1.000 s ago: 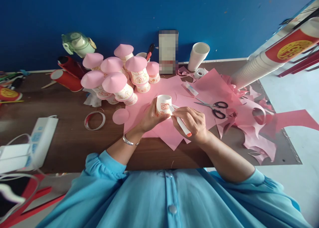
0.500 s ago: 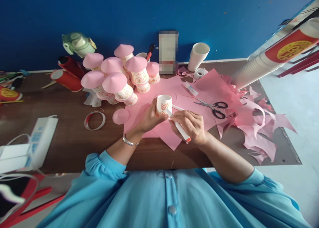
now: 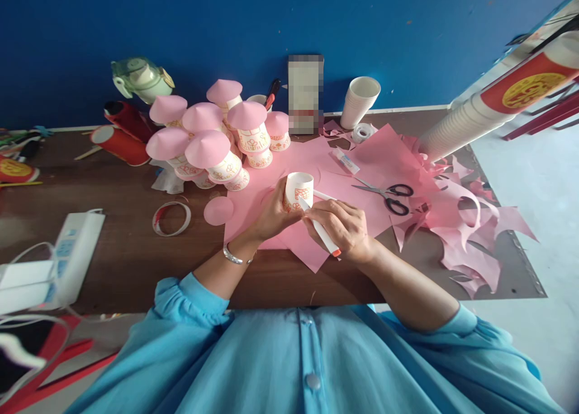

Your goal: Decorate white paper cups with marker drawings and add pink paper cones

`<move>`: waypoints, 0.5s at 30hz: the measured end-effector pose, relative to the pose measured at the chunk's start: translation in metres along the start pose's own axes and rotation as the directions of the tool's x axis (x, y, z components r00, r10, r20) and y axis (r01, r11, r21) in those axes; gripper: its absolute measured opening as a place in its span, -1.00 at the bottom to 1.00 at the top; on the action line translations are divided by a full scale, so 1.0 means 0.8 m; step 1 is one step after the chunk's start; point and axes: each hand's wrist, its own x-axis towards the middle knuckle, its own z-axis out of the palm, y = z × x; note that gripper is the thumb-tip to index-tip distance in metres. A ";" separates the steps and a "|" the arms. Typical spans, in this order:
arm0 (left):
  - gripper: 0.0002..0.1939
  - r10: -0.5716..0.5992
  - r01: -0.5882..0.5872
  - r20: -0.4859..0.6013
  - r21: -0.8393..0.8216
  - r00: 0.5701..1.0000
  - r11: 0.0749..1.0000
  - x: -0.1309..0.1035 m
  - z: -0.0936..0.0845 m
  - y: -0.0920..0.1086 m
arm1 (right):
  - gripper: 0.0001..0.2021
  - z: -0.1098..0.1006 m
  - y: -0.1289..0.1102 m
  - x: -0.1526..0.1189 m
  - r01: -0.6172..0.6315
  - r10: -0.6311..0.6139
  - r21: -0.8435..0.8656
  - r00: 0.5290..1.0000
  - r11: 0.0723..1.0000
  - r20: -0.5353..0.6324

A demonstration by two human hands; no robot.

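Observation:
A white paper cup (image 3: 300, 183) with an orange-red grid and flower drawing on its side is held up over the pink paper. My left hand (image 3: 275, 213) is wrapped round the cup from the left, thumb near its base. In my right hand (image 3: 340, 224) is a white marker pen (image 3: 326, 236) with an orange-red end; its tip meets the cup's drawn side. A second thin white stick-like piece (image 3: 323, 195), perhaps the pen's cap, shows above the right fingers. To the left stand several cup towers with pink cone roofs (image 3: 208, 148).
Pink paper sheets (image 3: 312, 257) lie under the hands, with scissors (image 3: 389, 195), a glue stick (image 3: 346, 160) and paper scraps (image 3: 470, 221) to the right. Stacked white cups (image 3: 359, 103) stand behind. A tape roll (image 3: 172, 219) and power strip (image 3: 76, 251) lie left.
The pen tip has moved slightly up and left over the cup's drawing, along with my right hand. The cup has shifted very slightly right.

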 end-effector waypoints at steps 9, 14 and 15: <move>-0.28 -0.025 0.025 0.003 -0.019 1.000 1.000 0.001 0.001 0.013 | -0.78 0.005 0.003 -0.005 -0.008 0.008 -0.019 1.000 1.000 0.029; -0.30 -0.001 0.001 0.003 -0.010 1.000 1.000 0.002 0.001 0.011 | -0.82 0.005 0.004 -0.009 -0.021 0.021 -0.004 0.999 1.000 0.044; -0.30 0.011 -0.011 0.002 -0.006 1.000 1.000 0.002 0.001 0.010 | -0.82 0.004 0.004 -0.009 -0.022 0.022 -0.002 0.999 1.000 0.038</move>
